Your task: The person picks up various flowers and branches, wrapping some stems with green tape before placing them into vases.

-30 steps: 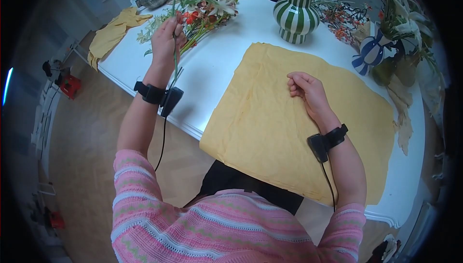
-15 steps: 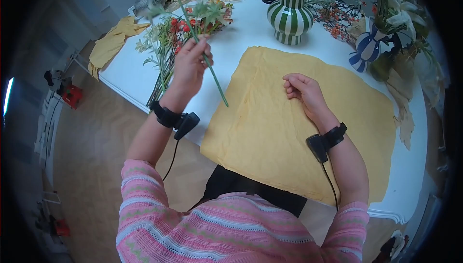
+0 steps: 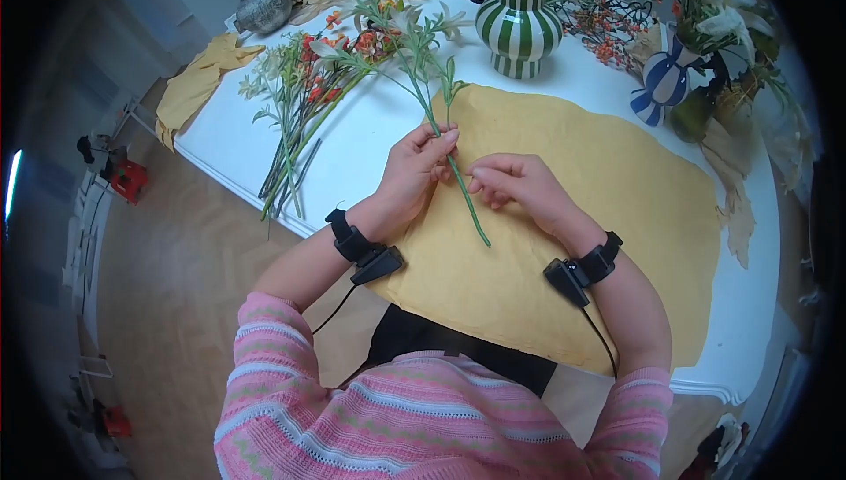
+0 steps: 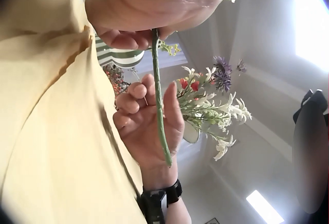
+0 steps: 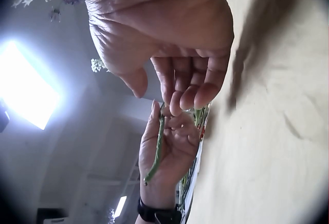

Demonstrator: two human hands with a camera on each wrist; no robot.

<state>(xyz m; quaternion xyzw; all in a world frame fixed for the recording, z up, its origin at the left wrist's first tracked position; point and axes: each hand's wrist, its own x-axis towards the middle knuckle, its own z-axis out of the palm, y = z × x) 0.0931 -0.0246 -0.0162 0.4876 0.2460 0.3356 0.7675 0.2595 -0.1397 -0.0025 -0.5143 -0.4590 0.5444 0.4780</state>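
My left hand (image 3: pixel 414 166) pinches a green flower stem (image 3: pixel 465 198) between thumb and fingers. In the head view its leafy top with pale flowers (image 3: pixel 414 44) points away from me, and its bare lower end slants toward me above yellow wrapping paper (image 3: pixel 617 216). My right hand (image 3: pixel 526 189) is just right of the stem, fingers loosely bent and thumb apart from them, as the right wrist view shows. In the left wrist view the stem (image 4: pixel 159 95) passes in front of the right palm (image 4: pixel 154 131).
A bunch of flowers (image 3: pixel 304 119) lies on the white table (image 3: pixel 229 141) at left. A green-striped vase (image 3: pixel 520 26) stands behind the paper, a blue-striped vase (image 3: pixel 663 84) at right. Red-berried sprigs (image 3: pixel 608 26) lie between them. At back left is a grey pot (image 3: pixel 264 7).
My left hand has brought the flower stem from the bunch at the left over to the paper in front of me. The right hand has moved a little left and toward me, its fingers loosened.
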